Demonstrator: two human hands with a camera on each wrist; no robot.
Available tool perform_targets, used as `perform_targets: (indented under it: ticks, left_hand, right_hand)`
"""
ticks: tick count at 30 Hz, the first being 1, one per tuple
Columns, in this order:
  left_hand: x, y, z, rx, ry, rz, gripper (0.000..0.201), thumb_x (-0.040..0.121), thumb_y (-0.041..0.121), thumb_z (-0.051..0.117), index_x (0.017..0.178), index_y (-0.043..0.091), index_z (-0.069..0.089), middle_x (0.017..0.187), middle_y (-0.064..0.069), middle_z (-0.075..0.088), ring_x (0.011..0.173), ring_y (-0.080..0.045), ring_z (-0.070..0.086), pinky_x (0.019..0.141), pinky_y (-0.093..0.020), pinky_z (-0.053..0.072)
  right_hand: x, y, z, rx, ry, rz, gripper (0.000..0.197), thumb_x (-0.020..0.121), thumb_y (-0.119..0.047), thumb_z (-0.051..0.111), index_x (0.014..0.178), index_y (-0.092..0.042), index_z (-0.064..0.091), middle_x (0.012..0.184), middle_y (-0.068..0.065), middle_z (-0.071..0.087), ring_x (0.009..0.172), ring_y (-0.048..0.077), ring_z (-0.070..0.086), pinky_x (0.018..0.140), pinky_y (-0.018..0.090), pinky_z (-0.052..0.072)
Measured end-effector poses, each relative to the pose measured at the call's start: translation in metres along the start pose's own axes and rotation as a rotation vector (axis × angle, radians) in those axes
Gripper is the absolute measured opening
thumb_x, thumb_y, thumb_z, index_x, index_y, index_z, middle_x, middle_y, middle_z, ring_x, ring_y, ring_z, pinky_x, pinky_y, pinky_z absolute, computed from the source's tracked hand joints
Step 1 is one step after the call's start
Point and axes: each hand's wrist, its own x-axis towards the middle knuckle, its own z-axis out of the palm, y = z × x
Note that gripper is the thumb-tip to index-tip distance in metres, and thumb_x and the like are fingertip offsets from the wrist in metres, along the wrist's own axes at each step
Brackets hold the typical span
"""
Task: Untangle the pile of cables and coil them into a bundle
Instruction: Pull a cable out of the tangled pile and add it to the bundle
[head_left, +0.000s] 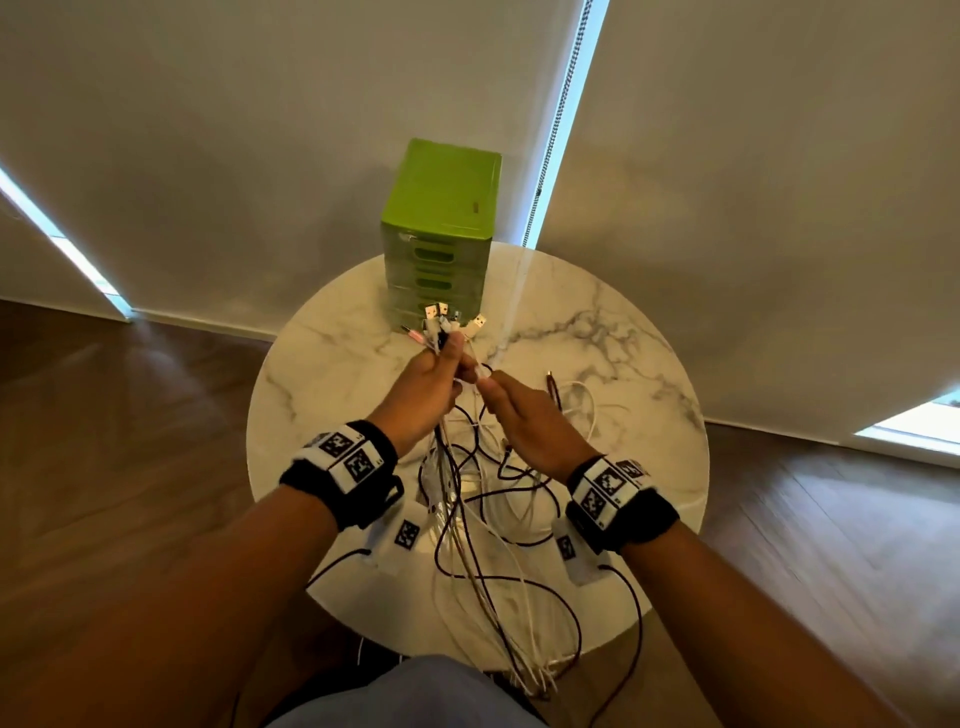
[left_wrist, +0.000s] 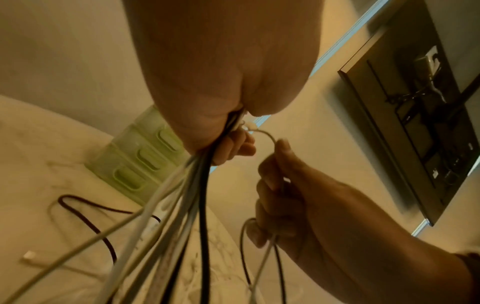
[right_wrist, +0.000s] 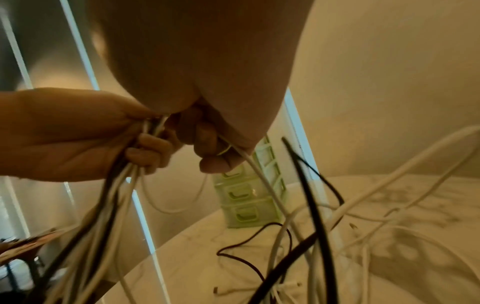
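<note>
My left hand (head_left: 434, 376) is raised above the round marble table (head_left: 322, 364) and grips a bunch of white and dark cables (left_wrist: 182, 195) near their plug ends, which fan out above the fist (head_left: 452, 319). The cables hang from it (head_left: 457, 519) and trail over the table's near edge. My right hand (head_left: 519, 415), close beside the left, pinches one thin white cable (left_wrist: 270, 136) (right_wrist: 259, 174) that arcs toward the left fist. In the right wrist view, the left hand (right_wrist: 78, 139) holds the strands (right_wrist: 109, 195).
A green plastic drawer unit (head_left: 441, 228) stands at the table's far edge against the wall. Loose white and dark cable loops (head_left: 571, 410) lie on the marble to the right. Wooden floor surrounds the table. My knee in blue cloth (head_left: 415, 691) is under the near edge.
</note>
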Motion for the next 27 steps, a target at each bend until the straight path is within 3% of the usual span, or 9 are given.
perform_targets:
  ticks: [2,4,7,11,14,17,22,25,27]
  left_hand:
    - [0.000,0.001,0.009,-0.046,0.010,-0.006,0.048,0.105,0.054,0.036,0.089,0.018,0.065,0.075,0.003,0.064,0.061,-0.011,0.053,0.062,-0.028,0.044]
    - [0.000,0.003,0.015,-0.053,0.028,0.028,0.045,0.105,0.051,0.039,0.083,0.019,0.062,0.075,0.006,0.065,0.069,-0.012,0.058,0.073,-0.034,0.048]
    - [0.002,0.009,0.018,-0.107,0.060,0.069,0.046,0.107,0.045,0.038,0.074,0.016,0.050,0.062,0.007,0.055,0.069,-0.017,0.057,0.070,-0.035,0.048]
    - [0.004,0.019,0.005,-0.251,0.091,0.103,0.040,0.109,0.039,0.034,0.077,0.016,0.041,0.068,-0.004,0.041,0.059,-0.020,0.066,0.069,-0.038,0.059]
    - [0.010,0.020,-0.010,-0.310,0.080,0.120,0.036,0.109,0.040,0.036,0.080,0.018,0.041,0.065,0.003,0.033,0.048,-0.012,0.043,0.053,-0.033,0.047]
    - [0.014,0.025,-0.022,-0.334,0.059,0.118,0.036,0.109,0.040,0.036,0.079,0.021,0.040,0.068,0.003,0.027,0.050,-0.008,0.027,0.050,-0.026,0.029]
    - [0.016,0.042,-0.039,-0.286,0.078,0.184,0.035,0.109,0.039,0.036,0.078,0.023,0.040,0.067,0.003,0.025,0.051,-0.008,0.024,0.049,-0.026,0.024]
    - [0.013,0.049,-0.039,-0.225,0.094,0.230,0.035,0.109,0.038,0.035,0.078,0.023,0.039,0.067,0.003,0.024,0.053,-0.009,0.023,0.051,-0.028,0.021]
    - [0.009,0.044,-0.032,-0.133,0.078,0.255,0.033,0.109,0.040,0.035,0.084,0.021,0.044,0.068,0.000,0.024,0.054,-0.013,0.023,0.053,-0.035,0.019]
  right_hand:
    - [-0.001,-0.005,0.004,0.009,-0.071,-0.033,0.021,0.109,-0.042,0.033,0.096,-0.043,0.050,0.080,-0.019,0.056,0.074,-0.010,0.055,0.070,0.014,0.041]
    - [-0.002,-0.003,0.008,0.030,-0.101,-0.049,0.026,0.109,-0.043,0.032,0.089,-0.045,0.047,0.078,-0.018,0.056,0.071,-0.006,0.054,0.070,0.019,0.041]
    - [-0.011,0.012,0.009,0.036,-0.101,-0.017,0.037,0.108,-0.050,0.027,0.082,-0.034,0.049,0.074,-0.011,0.056,0.068,0.006,0.052,0.072,0.032,0.043]
    - [-0.034,0.054,0.009,0.008,-0.119,0.039,0.041,0.106,-0.053,0.026,0.078,-0.032,0.047,0.069,-0.013,0.051,0.065,0.004,0.046,0.071,0.028,0.041]
    - [-0.048,0.082,0.005,-0.016,-0.103,0.078,0.040,0.106,-0.055,0.027,0.077,-0.034,0.046,0.069,-0.015,0.050,0.066,0.005,0.045,0.072,0.031,0.042]
    - [-0.054,0.093,-0.001,-0.066,-0.127,0.106,0.035,0.108,-0.045,0.030,0.080,-0.033,0.046,0.072,-0.011,0.048,0.066,0.004,0.043,0.072,0.027,0.039]
    - [-0.057,0.119,-0.006,-0.231,-0.177,0.149,0.033,0.107,-0.048,0.030,0.085,-0.031,0.048,0.078,-0.007,0.056,0.071,0.007,0.051,0.075,0.030,0.041]
    - [-0.044,0.129,-0.009,-0.341,-0.067,0.199,0.037,0.107,-0.046,0.035,0.091,-0.020,0.057,0.084,0.003,0.065,0.080,0.024,0.062,0.080,0.042,0.048]
    - [-0.028,0.115,-0.012,-0.285,0.066,0.223,0.040,0.106,-0.048,0.036,0.086,-0.021,0.057,0.079,0.001,0.064,0.077,0.025,0.061,0.076,0.040,0.048]
